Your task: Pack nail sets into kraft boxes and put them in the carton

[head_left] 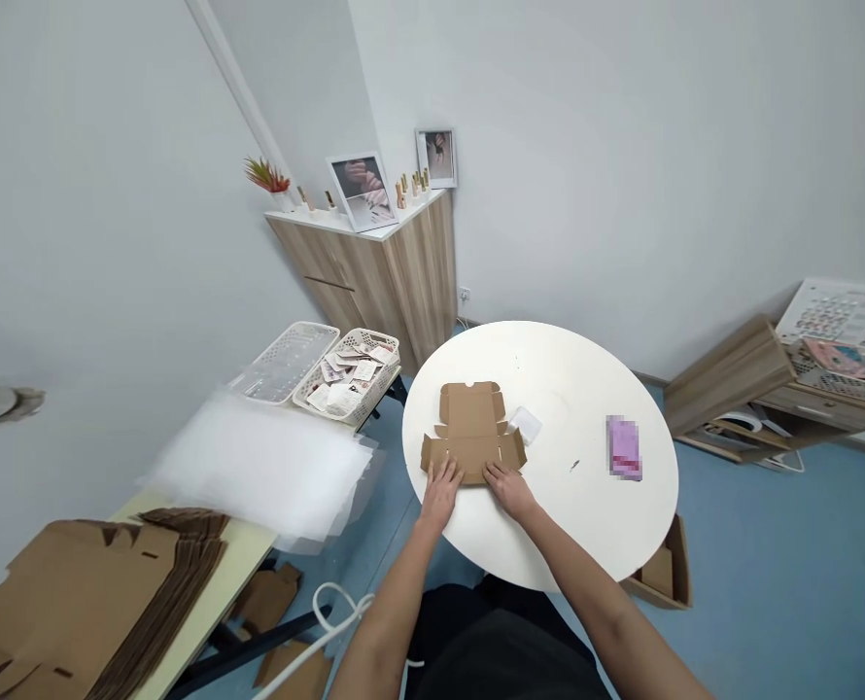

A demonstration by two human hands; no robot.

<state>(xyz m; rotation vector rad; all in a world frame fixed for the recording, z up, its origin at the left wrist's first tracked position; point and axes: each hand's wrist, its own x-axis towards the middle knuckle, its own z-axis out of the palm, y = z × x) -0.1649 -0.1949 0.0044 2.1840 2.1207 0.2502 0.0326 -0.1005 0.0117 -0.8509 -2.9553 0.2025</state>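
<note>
An unfolded brown cardboard box [474, 418] lies on the round white table [585, 506], its side flaps partly raised. My left hand [442, 486] rests on the near left edge of the cardboard, fingers spread. On the near right edge lies my right hand [506, 483], also with its fingers apart. Just right of the cardboard is a small translucent white packet [525, 426]. A purple packet [624, 449] lies farther right on the table.
To the left, a side table [218, 593] bears stacked flat cardboard [75, 603], white foam sheets [264, 467] and a basket of small packets [302, 394]. An open carton [678, 574] stands on the floor at the right. A wooden cabinet [410, 282] stands behind.
</note>
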